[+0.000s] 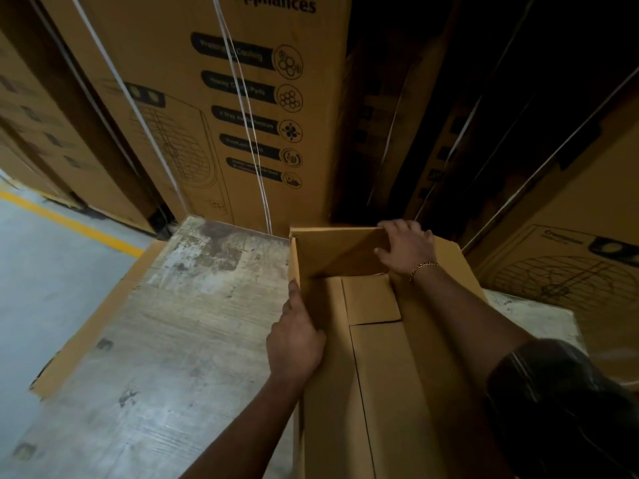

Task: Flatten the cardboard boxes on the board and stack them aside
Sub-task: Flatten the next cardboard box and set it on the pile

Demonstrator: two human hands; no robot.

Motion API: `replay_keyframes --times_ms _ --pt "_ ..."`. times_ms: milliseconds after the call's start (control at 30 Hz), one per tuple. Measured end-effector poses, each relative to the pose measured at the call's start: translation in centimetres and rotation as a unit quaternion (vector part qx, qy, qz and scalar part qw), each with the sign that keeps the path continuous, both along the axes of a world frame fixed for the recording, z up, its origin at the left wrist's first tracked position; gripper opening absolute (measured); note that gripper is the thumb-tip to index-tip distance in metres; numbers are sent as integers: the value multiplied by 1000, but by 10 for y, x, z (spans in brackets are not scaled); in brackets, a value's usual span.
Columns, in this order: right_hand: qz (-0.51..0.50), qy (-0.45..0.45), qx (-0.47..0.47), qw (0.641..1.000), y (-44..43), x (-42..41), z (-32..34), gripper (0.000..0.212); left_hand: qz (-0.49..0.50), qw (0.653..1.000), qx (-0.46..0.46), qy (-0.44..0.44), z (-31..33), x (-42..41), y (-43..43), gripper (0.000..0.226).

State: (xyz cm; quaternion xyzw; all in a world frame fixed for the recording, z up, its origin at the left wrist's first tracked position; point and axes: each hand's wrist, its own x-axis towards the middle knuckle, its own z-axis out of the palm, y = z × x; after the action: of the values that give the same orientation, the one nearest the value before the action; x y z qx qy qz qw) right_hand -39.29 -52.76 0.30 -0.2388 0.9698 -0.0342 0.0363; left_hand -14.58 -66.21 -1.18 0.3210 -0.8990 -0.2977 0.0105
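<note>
An open brown cardboard box (387, 392) stands on the worn grey board (179, 340), at its right side, with its inner flaps showing. My left hand (297, 340) grips the box's left wall, thumb lying along the outside and fingers hidden inside. My right hand (406, 247) grips the box's far top edge near its right corner, fingers spread over the rim. A gold bracelet sits on that wrist.
Tall strapped appliance cartons (242, 108) stand close behind the board, and another (567, 267) at the right. A flat cardboard sheet (100, 312) pokes out under the board's left edge. Grey floor with a yellow line (69, 223) lies to the left.
</note>
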Motion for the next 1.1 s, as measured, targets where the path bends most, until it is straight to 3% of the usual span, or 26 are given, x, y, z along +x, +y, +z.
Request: replay_keyframes --times_ms 100,267,367,467,633,733,833,900,967,1033,1100 --pt "11 -4 14 1000 2 2 -1 64 5 1000 1 0 -1 -1 -1 96" --pt "-98 -85 -70 989 22 29 2 105 1 1000 -9 7 4 -2 7 97" --pt "-117 -118 -72 983 63 69 2 107 3 1000 -30 -1 7 -5 14 95" --pt "-127 -163 -101 973 113 129 1 99 -1 999 -32 7 10 -3 12 89" --pt "-135 -271 -177 936 206 251 10 74 21 995 92 -20 10 37 -2 76" --pt "-155 -354 -182 904 256 314 16 76 4 990 142 -22 -7 116 40 79" --pt "-202 -373 -217 879 281 366 12 81 17 972 232 -20 -8 225 107 76" --pt "-257 -377 -281 844 282 391 12 79 78 955 286 -22 -3 277 143 74" --pt "-302 -351 -329 823 281 407 12 61 168 924 344 -10 -2 302 159 60" --pt "-294 -304 -324 846 283 420 25 39 232 896 378 20 1 305 165 42" --pt "-274 -238 -296 883 291 424 52 41 238 880 407 60 11 301 166 28"
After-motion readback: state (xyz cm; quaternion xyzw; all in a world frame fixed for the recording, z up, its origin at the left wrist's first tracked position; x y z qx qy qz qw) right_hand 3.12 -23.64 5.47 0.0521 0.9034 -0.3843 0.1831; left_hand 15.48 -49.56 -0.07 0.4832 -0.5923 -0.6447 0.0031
